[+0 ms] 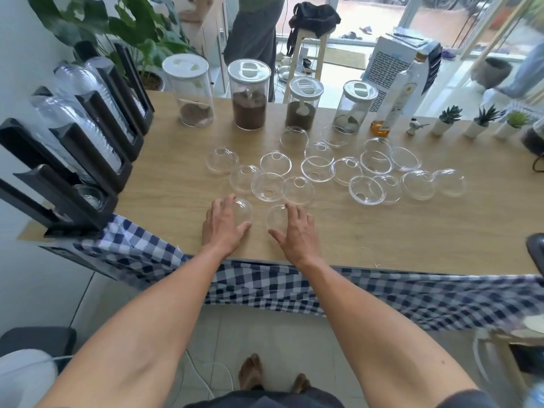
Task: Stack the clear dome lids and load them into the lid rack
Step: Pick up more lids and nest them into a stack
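Observation:
Several clear dome lids [318, 169] lie scattered across the middle of the wooden table [412, 237], some dome up, some upside down. My left hand [222, 223] rests over one dome lid [243, 208] near the front edge, fingers spread around it. My right hand [297, 231] covers another dome lid [276, 216] beside it, fingers apart. Neither lid is lifted. The black lid rack [73, 160] stands at the table's left end with stacks of clear lids lying in its slots.
Several lidded glass jars [248, 94] with brown contents line the far edge, beside a bottle [397, 101] and small potted succulents [447, 119]. A checked cloth [265, 290] hangs over the front edge. A person stands behind the table.

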{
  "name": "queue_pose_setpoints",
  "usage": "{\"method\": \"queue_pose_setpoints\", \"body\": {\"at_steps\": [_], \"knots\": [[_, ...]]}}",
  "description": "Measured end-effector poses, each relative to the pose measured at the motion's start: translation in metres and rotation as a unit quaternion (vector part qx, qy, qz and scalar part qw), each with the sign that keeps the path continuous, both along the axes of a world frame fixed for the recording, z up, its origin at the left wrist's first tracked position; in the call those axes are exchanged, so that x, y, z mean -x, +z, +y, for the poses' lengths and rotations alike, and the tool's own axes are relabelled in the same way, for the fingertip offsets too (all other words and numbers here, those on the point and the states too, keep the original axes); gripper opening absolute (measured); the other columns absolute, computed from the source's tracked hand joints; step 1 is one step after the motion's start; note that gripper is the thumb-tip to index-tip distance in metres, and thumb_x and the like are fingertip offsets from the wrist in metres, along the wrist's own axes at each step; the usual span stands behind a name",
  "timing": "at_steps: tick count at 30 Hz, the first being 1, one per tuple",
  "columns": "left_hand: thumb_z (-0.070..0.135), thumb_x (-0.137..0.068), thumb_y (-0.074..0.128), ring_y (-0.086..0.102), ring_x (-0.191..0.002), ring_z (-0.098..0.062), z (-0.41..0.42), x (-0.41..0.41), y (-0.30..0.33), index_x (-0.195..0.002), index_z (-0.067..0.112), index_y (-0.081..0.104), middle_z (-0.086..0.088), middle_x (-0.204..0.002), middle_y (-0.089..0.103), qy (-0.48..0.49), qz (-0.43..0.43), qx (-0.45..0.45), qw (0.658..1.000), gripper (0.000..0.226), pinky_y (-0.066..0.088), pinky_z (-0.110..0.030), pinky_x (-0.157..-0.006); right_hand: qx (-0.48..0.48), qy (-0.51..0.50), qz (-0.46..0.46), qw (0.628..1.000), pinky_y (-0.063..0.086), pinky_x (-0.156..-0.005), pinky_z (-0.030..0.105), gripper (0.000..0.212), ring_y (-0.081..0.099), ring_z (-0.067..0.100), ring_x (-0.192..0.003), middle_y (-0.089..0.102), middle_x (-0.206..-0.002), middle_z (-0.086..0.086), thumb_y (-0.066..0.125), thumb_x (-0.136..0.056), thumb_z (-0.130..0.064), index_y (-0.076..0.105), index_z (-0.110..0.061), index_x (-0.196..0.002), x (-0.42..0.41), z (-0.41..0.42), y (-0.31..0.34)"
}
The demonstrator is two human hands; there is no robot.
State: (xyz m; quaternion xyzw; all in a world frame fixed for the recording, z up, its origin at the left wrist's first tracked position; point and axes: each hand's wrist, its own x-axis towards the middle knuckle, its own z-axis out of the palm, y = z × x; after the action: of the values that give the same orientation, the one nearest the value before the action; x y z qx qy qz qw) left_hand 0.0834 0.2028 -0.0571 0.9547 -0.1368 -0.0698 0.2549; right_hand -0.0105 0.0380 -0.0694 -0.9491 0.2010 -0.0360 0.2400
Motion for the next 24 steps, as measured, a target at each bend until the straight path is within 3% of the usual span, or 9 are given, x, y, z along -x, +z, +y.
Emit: {"method": "queue_pose_setpoints", "body": {"at_steps": [13, 18, 20, 24], "knots": [[0.049, -0.083, 0.078, 0.051, -0.124, -0.026, -0.045, 0.035, 0.007, -0.148, 0.026, 0.039, -0.006, -0.137, 0.048, -0.074, -0.025, 0.013, 0.997, 0.078, 0.049, -0.041, -0.1, 0.011, -0.072, -0.012, 0.997, 0.044, -0.11, 0.044, 0.077, 0.04, 0.032, -0.136, 0.042, -0.154, 0.012, 0.069, -0.095, -0.048, 0.032, -0.018, -0.156, 0.049, -0.067, 0.009], [0.05, -0.083, 0.078, 0.053, -0.123, -0.025, -0.089, 0.054, 0.012, -0.147, 0.027, 0.039, -0.005, -0.137, 0.05, -0.09, -0.031, 0.014, 0.995, 0.078, 0.051, -0.039, -0.097, -0.029, -0.082, -0.064, 0.994, 0.046, -0.103, 0.045, 0.086, 0.043, 0.033, -0.126, 0.044, -0.142, 0.016, 0.072, -0.092, -0.047, 0.023, -0.035, -0.162, 0.068, -0.108, 0.014], [0.051, -0.082, 0.078, 0.054, -0.122, -0.025, -0.107, 0.061, 0.015, -0.145, 0.026, 0.041, -0.005, -0.136, 0.05, -0.089, -0.034, 0.013, 0.995, 0.077, 0.051, -0.039, -0.095, -0.043, -0.069, -0.089, 0.993, 0.046, -0.102, 0.044, 0.083, 0.041, 0.031, -0.124, 0.04, -0.14, 0.014, 0.073, -0.092, -0.046, 0.027, -0.041, -0.161, 0.072, -0.126, 0.022], [0.051, -0.081, 0.079, 0.054, -0.122, -0.024, -0.141, 0.07, 0.021, -0.146, 0.026, 0.042, -0.004, -0.134, 0.051, -0.089, -0.036, 0.023, 0.995, 0.078, 0.052, -0.04, -0.096, -0.091, -0.052, -0.15, 0.983, 0.048, -0.107, 0.05, 0.074, 0.04, 0.034, -0.137, 0.033, -0.15, 0.015, 0.078, -0.089, -0.042, 0.042, -0.035, -0.154, 0.072, -0.161, 0.037]]}}
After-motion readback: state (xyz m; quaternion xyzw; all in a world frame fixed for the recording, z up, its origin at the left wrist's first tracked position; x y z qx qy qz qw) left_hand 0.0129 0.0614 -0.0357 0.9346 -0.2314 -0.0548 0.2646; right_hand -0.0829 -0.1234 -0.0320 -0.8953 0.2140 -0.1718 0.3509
